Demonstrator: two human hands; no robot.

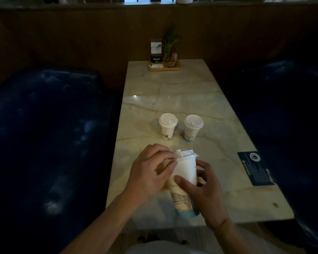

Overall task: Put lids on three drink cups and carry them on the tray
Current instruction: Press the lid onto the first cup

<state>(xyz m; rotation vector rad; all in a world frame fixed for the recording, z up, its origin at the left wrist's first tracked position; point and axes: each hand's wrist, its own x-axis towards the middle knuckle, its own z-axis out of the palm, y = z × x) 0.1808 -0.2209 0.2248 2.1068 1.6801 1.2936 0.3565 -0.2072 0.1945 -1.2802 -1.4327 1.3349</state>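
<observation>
A tall white drink cup (185,173) with a bridge drawing and a blue base stands near the table's front edge. My right hand (204,191) wraps its lower body. My left hand (151,167) pinches the rim of its white lid (184,154), which sits tilted on the cup's mouth. Two smaller cups stand farther back, side by side, each with a lid on: the left cup (167,126) and the right cup (192,126). No carrying tray shows in this view.
The marble table (173,92) is long and narrow, with dark blue seats (44,134) on both sides. A wooden caddy (164,66) with a card and a small plant stands at the far end. A dark blue sticker (255,167) lies at the right edge.
</observation>
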